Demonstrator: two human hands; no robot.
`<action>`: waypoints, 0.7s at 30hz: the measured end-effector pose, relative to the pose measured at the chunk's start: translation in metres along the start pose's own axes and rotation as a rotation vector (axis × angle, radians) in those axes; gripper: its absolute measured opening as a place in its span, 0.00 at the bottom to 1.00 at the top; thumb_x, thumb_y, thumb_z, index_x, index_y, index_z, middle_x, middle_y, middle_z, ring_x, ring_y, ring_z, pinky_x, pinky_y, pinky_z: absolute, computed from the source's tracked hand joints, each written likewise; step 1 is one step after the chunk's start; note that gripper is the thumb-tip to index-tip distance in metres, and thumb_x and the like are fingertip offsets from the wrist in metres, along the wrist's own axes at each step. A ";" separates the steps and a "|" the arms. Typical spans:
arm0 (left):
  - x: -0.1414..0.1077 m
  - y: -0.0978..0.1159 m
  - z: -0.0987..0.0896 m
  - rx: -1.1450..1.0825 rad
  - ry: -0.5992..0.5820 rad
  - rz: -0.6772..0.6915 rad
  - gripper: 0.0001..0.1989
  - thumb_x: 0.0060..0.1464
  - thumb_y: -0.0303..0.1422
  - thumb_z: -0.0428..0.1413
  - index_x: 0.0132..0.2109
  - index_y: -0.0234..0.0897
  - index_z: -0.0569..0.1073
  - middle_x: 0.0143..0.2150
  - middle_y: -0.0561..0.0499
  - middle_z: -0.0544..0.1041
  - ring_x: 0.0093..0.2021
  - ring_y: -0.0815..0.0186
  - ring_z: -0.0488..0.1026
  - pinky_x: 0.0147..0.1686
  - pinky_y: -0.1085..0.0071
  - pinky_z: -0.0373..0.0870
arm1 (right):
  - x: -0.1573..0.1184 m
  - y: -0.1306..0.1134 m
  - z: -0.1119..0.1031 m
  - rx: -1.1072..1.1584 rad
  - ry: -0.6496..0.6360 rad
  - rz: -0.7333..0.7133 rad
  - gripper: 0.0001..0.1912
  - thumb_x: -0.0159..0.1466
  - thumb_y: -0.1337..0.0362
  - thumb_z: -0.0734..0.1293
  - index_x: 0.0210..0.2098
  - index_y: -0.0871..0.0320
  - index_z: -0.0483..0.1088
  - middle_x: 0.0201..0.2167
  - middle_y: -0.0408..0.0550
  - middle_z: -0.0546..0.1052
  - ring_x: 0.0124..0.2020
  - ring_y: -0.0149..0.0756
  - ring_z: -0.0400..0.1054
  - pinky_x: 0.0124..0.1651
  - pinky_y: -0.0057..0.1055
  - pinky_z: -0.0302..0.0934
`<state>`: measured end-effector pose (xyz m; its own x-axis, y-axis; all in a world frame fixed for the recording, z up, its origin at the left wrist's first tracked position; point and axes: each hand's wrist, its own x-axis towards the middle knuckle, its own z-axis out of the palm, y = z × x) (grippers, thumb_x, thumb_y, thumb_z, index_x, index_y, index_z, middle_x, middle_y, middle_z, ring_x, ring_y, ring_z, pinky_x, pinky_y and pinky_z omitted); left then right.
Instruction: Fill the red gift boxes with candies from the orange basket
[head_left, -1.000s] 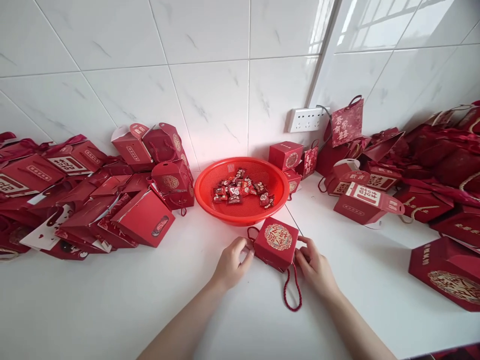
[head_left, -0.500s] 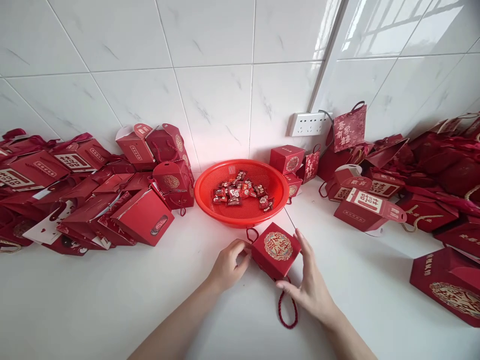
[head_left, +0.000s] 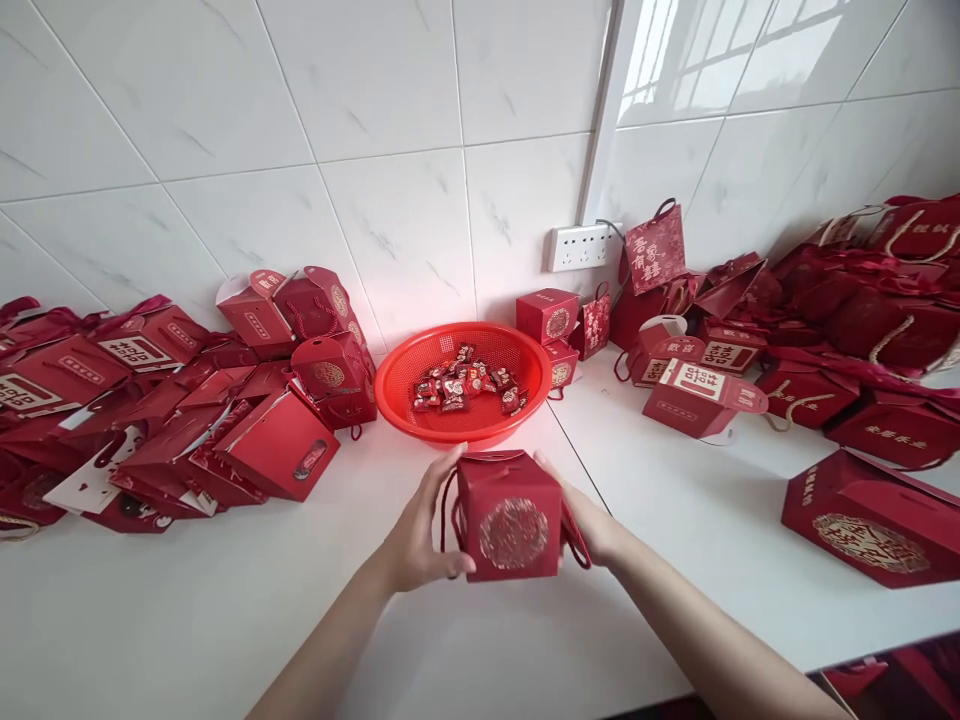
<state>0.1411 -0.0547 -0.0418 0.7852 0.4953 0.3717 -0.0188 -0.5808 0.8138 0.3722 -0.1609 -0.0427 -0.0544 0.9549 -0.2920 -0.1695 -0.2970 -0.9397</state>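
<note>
A dark red gift box point(head_left: 514, 530) with a round gold emblem on its front stands upright between my hands, close to the front of the basket. My left hand point(head_left: 420, 535) grips its left side, thumb at the lower front corner. On the right side, my right hand point(head_left: 589, 520) holds it, with most of the fingers hidden behind the box. Red cord handles hang at both sides of the box. Just behind it sits a red plastic basket point(head_left: 390, 385) holding several small wrapped candies point(head_left: 454, 388).
Many red gift boxes point(head_left: 281, 445) are piled on the left of the white table point(head_left: 315, 590). More boxes point(head_left: 697, 400) are heaped on the right, with a large one point(head_left: 870, 520) near the right edge. A white power strip point(head_left: 586, 247) is on the tiled wall.
The gift box has been turned upright, so its emblem faces me instead of upward. Both hands have closed on its sides. The view has shifted to the right.
</note>
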 end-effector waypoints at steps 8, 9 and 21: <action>-0.010 -0.017 0.002 -0.161 0.143 -0.284 0.22 0.66 0.44 0.48 0.62 0.39 0.64 0.58 0.40 0.72 0.56 0.54 0.73 0.54 0.56 0.73 | 0.027 0.004 -0.002 -0.838 0.431 -0.436 0.21 0.73 0.50 0.52 0.50 0.54 0.69 0.47 0.52 0.78 0.40 0.42 0.75 0.42 0.38 0.68; -0.013 -0.021 0.004 -0.077 0.175 -0.191 0.24 0.64 0.44 0.50 0.63 0.39 0.62 0.60 0.38 0.69 0.59 0.53 0.71 0.56 0.55 0.72 | 0.027 0.010 -0.003 -0.815 0.416 -0.552 0.19 0.73 0.52 0.53 0.55 0.53 0.66 0.52 0.53 0.75 0.46 0.42 0.74 0.46 0.39 0.68; -0.020 -0.022 0.022 0.602 -0.013 0.384 0.31 0.59 0.37 0.59 0.66 0.41 0.58 0.69 0.37 0.56 0.65 0.50 0.63 0.57 0.55 0.72 | 0.010 0.017 0.000 -0.957 0.215 -1.143 0.06 0.66 0.69 0.63 0.42 0.54 0.69 0.45 0.52 0.73 0.49 0.43 0.68 0.51 0.45 0.65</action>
<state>0.1391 -0.0655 -0.0771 0.7991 0.1786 0.5741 0.0464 -0.9703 0.2372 0.3686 -0.1563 -0.0616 -0.1849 0.6720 0.7171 0.6729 0.6183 -0.4060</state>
